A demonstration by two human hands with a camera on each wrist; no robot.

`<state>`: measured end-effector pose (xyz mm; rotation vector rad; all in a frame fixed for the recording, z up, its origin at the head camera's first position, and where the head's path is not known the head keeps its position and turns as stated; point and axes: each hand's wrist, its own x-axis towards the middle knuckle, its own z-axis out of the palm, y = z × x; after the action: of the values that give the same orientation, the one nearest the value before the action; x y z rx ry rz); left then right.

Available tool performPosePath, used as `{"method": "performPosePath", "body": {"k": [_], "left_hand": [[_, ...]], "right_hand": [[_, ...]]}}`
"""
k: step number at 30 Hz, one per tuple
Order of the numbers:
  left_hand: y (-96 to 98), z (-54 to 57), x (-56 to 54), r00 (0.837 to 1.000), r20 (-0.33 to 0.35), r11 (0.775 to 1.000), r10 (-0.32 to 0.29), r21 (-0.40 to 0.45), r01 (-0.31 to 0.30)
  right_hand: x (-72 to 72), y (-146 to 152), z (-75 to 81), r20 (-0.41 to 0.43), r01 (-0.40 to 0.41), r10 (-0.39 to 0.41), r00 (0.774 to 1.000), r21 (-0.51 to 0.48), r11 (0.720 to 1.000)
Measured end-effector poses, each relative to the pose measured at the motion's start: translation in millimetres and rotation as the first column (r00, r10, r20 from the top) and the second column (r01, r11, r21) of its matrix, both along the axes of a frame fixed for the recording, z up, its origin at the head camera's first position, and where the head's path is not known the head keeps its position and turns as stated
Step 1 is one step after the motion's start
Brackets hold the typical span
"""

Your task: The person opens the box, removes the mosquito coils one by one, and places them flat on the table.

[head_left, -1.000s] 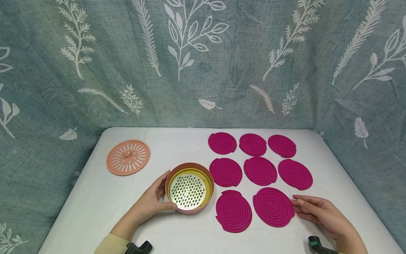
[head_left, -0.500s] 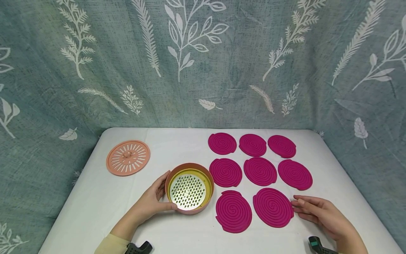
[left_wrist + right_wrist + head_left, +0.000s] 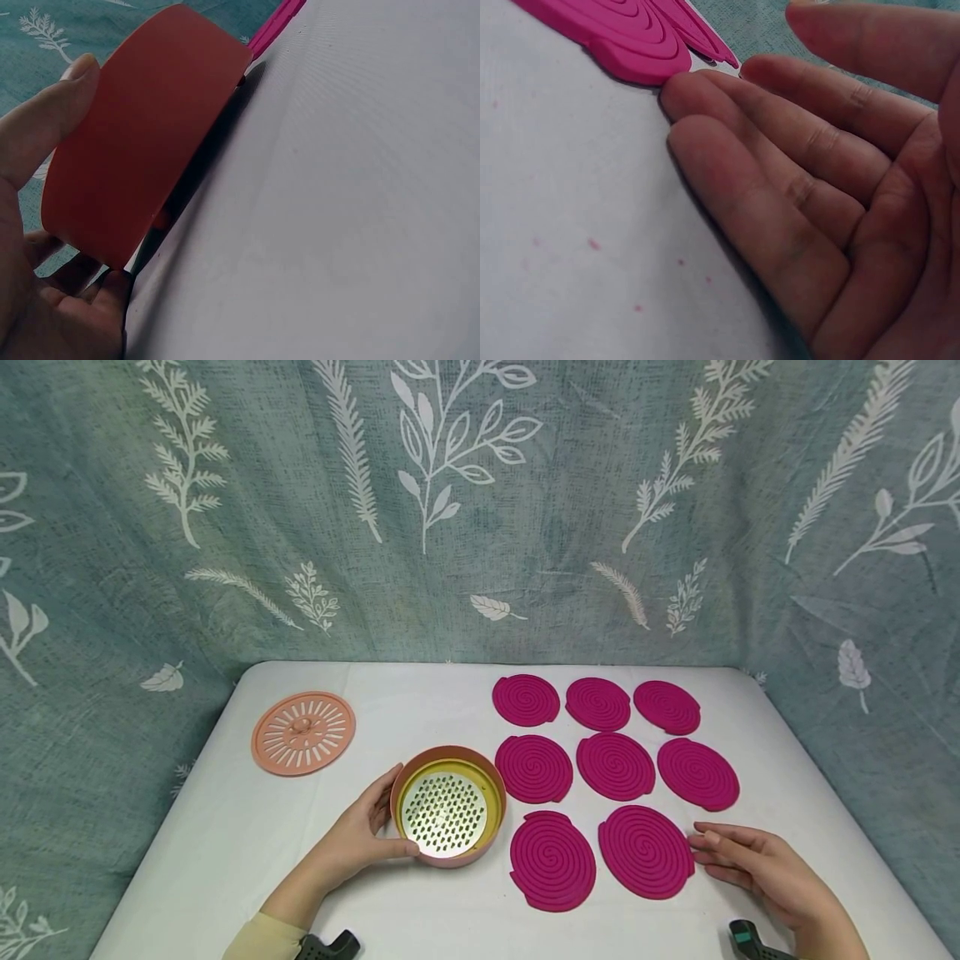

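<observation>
My left hand [image 3: 360, 835] holds a round terracotta grater bowl [image 3: 497, 827] by its left side, with the thumb at the near edge and the fingers round the far left. Inside the bowl lies a yellow ring around a metal grater plate [image 3: 444, 814]. In the left wrist view the bowl's smooth outer wall [image 3: 150, 135] shows between thumb and fingers. My right hand [image 3: 765, 868] rests on the table with loosely extended fingers, their tips at the right edge of a magenta spiral coaster [image 3: 647, 852]. The right wrist view shows these fingertips by the coaster's rim [image 3: 645, 64].
Several more magenta spiral coasters, such as the near-left one [image 3: 552, 862], lie flat in rows right of the bowl. A peach slotted disc with a central knob [image 3: 303, 733] lies at the far left of the white table [image 3: 420, 702]. A patterned green curtain [image 3: 480, 577] hangs behind.
</observation>
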<state>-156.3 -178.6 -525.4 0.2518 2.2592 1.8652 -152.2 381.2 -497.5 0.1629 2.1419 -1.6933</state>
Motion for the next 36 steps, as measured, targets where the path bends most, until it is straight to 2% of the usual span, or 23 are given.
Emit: {"method": "performPosePath", "body": {"k": [7, 16, 23, 31, 34, 36], "left_hand": [[1.0, 1.4, -0.1, 1.000, 0.006, 1.000, 0.007, -0.008, -0.007], [2.0, -0.3, -3.8, 1.000, 0.002, 1.000, 0.001, 0.000, -0.001], [3.1, -1.5, -7.3, 1.000, -0.003, 1.000, -0.003, -0.008, 0.003], [3.1, 0.5, -8.1, 1.000, 0.003, 1.000, -0.011, 0.008, 0.011], [0.9, 1.7, -8.6, 1.000, -0.008, 1.000, -0.029, 0.000, 0.029], [-2.9, 4.6, -10.4, 0.999, -0.022, 0.999, -0.027, -0.035, 0.027]], "right_hand": [[-1.1, 1, -0.3, -0.001, -0.017, 0.017, 1.000, -0.017, 1.000], [-2.4, 1, -1.5, 0.012, 0.031, -0.031, 0.999, -0.005, 1.000], [-2.0, 5, 0.1, 0.002, 0.055, -0.055, 0.999, -0.048, 0.997], [-1.2, 9, -0.7, -0.093, -0.009, -0.011, 0.996, -0.213, 0.977], [-2.7, 8, 5.3, -0.150, -0.015, -0.018, 0.989, -0.216, 0.976], [-6.2, 6, 12.6, -0.191, -0.002, -0.035, 0.981, -0.190, 0.982]]}}
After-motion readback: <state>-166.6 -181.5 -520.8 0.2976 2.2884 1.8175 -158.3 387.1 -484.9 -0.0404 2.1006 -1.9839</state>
